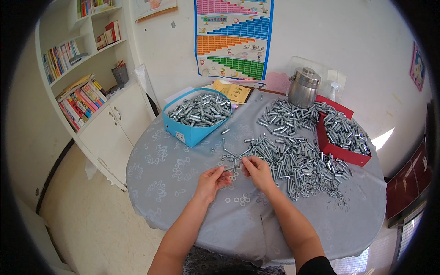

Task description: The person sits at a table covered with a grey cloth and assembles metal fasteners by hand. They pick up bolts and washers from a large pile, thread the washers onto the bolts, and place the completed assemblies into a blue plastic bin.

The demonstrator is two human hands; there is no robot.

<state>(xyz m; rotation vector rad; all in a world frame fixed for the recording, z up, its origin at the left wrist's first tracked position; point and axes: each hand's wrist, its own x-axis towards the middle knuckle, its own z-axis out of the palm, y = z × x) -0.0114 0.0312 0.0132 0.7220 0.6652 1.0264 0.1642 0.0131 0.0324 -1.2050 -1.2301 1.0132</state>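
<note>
Over the middle of the table, my left hand [213, 182] is closed, its thumb and fingertips pinching a thin metal bolt [228, 169]. Close beside it, my right hand [257, 171] is pinched shut; whatever is between its fingertips is too small and hidden to name. Flat washers [243, 199] lie on the cloth below and around both hands. Just beyond the fingertips are a few loose bolts [224, 145] and more small rings. A large heap of metal sleeves and bolts [284, 158] spreads to the right of my right hand.
A blue box [195, 136] full of metal anchor bolts stands at the back left. On the right, a red box [350, 156] holds more metal sleeves. A steel canister [304, 87] and a spray bottle [333, 90] stand behind. Grey cloth [224, 224] covers the round table.
</note>
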